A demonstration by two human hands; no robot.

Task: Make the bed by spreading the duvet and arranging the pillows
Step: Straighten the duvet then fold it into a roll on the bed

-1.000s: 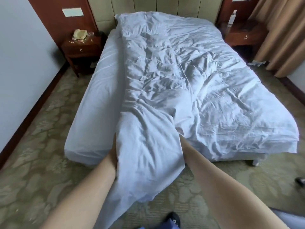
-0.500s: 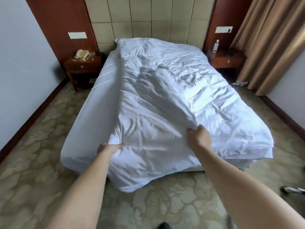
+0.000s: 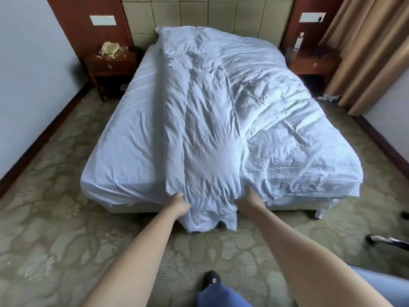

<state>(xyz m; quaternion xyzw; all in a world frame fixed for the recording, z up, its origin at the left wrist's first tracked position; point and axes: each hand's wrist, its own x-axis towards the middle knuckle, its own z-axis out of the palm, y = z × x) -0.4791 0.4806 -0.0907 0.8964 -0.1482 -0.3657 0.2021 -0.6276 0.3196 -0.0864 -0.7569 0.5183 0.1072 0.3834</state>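
Standing at the foot of the bed (image 3: 124, 151), a person reaches both arms forward to the duvet (image 3: 221, 111). The duvet is white and creased; it lies lengthwise from the headboard (image 3: 210, 12) to the foot, bunched toward the right side, with bare sheet showing along the left. A folded band of it runs down the middle and hangs over the foot edge toward the carpet (image 3: 55, 218). The left hand (image 3: 180, 203) grips the left edge of that band at the foot edge, fingers curled into the cloth. The right hand (image 3: 249, 199) is at the band's right edge; its fingers are buried in the fold, so its grip cannot be confirmed. The hands are apart, with the hanging band between them. A nightstand (image 3: 110, 65) with a telephone (image 3: 109, 48) stands left of the bed. A second nightstand (image 3: 314, 62) stands right, near the curtain (image 3: 365, 52).
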